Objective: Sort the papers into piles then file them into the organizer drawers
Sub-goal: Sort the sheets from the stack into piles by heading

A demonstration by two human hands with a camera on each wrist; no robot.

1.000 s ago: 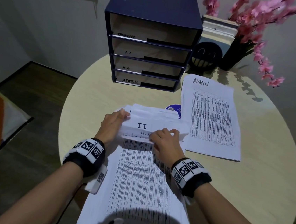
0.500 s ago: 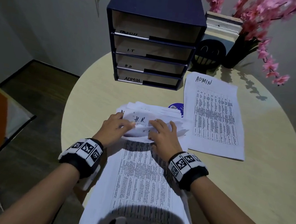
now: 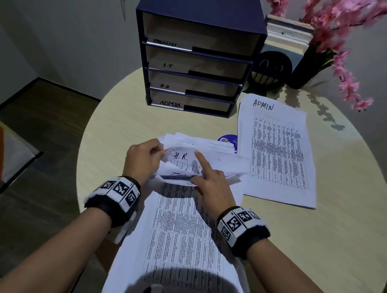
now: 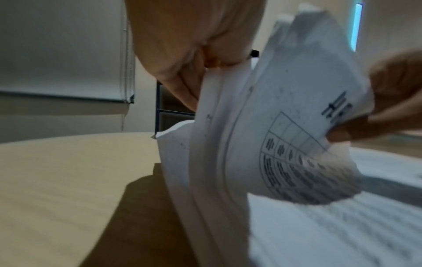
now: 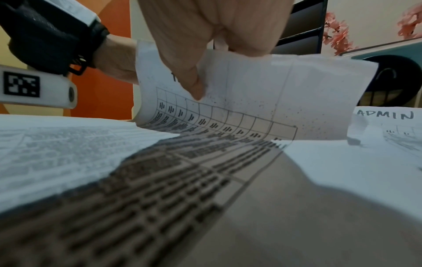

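Note:
A stack of printed papers [image 3: 185, 236] lies in front of me on the round table [image 3: 333, 256], its far ends bent up and back. My left hand [image 3: 146, 158] grips the bent-back bundle of sheets [image 4: 219, 144] at its left edge. My right hand [image 3: 208, 179] pinches the curled sheet marked H.R. [image 3: 181, 157], index finger on its back, thumb on its printed face [image 5: 196, 86]. A pile headed ADMIN [image 3: 277, 152] lies to the right. The dark blue organizer [image 3: 197, 51] stands behind, with slots labelled I.T, H.R and ADMIN.
A blue disc [image 3: 228, 139] peeks out between the two piles. Behind the ADMIN pile stand a black smiley-face object [image 3: 271, 69], a frame and a dark vase with pink flowers [image 3: 315, 63]. The table's left edge drops to dark floor [image 3: 46, 131].
The sheet marked I.T. that was on top has been turned back, and the H.R. sheet now faces up. My right index finger has stretched out onto it.

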